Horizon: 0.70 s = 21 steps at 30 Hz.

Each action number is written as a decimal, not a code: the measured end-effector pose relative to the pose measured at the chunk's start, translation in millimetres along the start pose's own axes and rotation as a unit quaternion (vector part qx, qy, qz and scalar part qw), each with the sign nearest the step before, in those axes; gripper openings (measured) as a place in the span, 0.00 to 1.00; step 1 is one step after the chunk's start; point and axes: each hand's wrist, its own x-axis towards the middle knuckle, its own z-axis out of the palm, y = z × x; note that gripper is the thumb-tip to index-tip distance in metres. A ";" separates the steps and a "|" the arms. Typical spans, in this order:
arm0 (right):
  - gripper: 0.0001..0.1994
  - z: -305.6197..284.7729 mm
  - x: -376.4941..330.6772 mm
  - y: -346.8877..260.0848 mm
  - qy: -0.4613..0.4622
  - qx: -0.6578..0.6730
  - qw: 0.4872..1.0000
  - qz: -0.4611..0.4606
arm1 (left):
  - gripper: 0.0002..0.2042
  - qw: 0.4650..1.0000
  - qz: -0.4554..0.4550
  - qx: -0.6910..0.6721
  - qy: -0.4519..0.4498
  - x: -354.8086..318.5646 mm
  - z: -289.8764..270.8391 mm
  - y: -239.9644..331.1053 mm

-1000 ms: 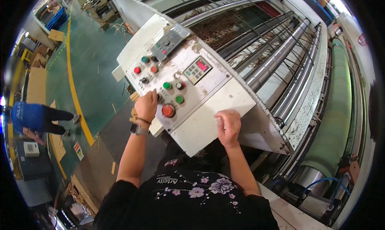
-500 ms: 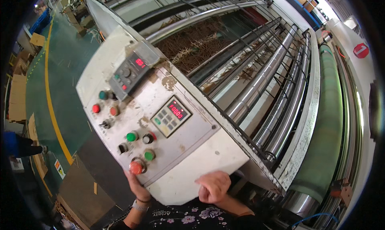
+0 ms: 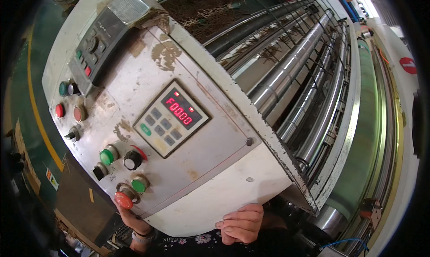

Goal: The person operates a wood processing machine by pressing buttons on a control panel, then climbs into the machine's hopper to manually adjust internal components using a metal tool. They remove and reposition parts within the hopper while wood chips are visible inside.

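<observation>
My left hand (image 3: 130,219) is at the lower left edge of a white control panel (image 3: 206,187), just below a red mushroom button (image 3: 123,200). One digit reaches up along the edge beside that button; the other fingers are hidden, so I cannot tell whether the hand grips the edge. My right hand (image 3: 242,224) is closed, its fingers curled at the panel's lower edge, and whatever may be inside is out of sight. Above the hands are a green button (image 3: 139,183), a black knob (image 3: 132,160) and a lit keypad display (image 3: 172,118).
A grey control unit (image 3: 101,44) is mounted at the panel's upper left. Behind the panel run several shiny metal rollers (image 3: 286,69), with brown strands (image 3: 215,10) among them. A large green roller (image 3: 358,167) stands at right. On the left, a yellow line (image 3: 40,122) crosses the green floor.
The view has moved closer to the panel, which now fills more of the picture. My right hand's fingers have curled down at the lower edge. My left hand stays beside the red button.
</observation>
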 end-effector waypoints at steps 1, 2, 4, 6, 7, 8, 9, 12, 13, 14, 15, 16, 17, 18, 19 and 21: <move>0.05 2.5 1.5 0.0 0.009 -0.008 1.000 -0.008 | 0.25 1.000 -0.004 -0.024 0.000 -0.6 -1.0 -4.3; 0.04 5.6 4.5 1.3 0.020 -0.011 1.000 -0.014 | 0.24 0.999 -0.009 -0.045 0.000 1.0 -1.4 -5.0; 0.05 3.7 10.2 -0.2 0.010 -0.021 1.000 -0.014 | 0.24 0.994 -0.027 -0.106 0.000 2.3 3.2 1.7; 0.05 5.4 9.2 -0.7 0.024 -0.031 0.999 -0.021 | 0.25 0.999 -0.025 -0.032 0.008 2.4 2.4 0.0; 0.06 7.1 8.6 -0.1 0.038 -0.029 0.999 -0.025 | 0.26 0.995 -0.040 -0.095 -0.006 3.0 1.9 0.6; 0.06 10.2 8.3 1.0 0.050 -0.025 0.998 -0.033 | 0.26 0.986 -0.054 -0.160 -0.016 4.0 1.5 1.3; 0.07 12.4 8.3 2.0 0.063 -0.021 0.997 -0.040 | 0.27 0.986 -0.057 -0.154 -0.029 4.4 8.8 6.9; 0.16 5.4 13.2 2.0 0.035 0.008 0.998 -0.049 | 0.27 0.989 -0.050 -0.139 0.012 3.3 9.0 4.9; 0.15 6.9 13.2 3.1 0.041 0.006 0.998 -0.053 | 0.26 0.990 -0.028 -0.139 -0.021 3.7 5.6 3.3; 0.15 9.2 13.4 3.5 0.054 0.006 0.997 -0.052 | 0.26 0.993 -0.029 -0.111 -0.009 3.5 4.5 3.7; 0.15 11.7 13.5 3.8 0.068 0.006 0.996 -0.051 | 0.26 0.996 -0.030 -0.082 0.003 2.6 4.5 5.1; 0.14 13.6 13.3 4.2 0.083 0.006 0.995 -0.050 | 0.25 0.998 -0.031 -0.053 0.015 2.0 3.9 6.0; 0.14 15.5 13.1 5.0 0.091 0.007 0.994 -0.056 | 0.25 0.997 -0.031 -0.066 0.012 2.5 1.9 4.1; 0.15 17.3 12.5 6.0 0.099 0.008 0.993 -0.063 | 0.25 0.996 -0.030 -0.078 0.009 2.7 -0.1 1.4; 0.15 18.6 12.5 6.1 0.106 0.010 0.992 -0.069 | 0.25 0.995 -0.029 -0.090 0.006 3.2 -1.3 0.0; 0.13 4.0 7.0 1.0 0.028 0.019 0.999 -0.032 | 0.26 0.998 -0.027 -0.043 0.022 4.9 2.2 0.4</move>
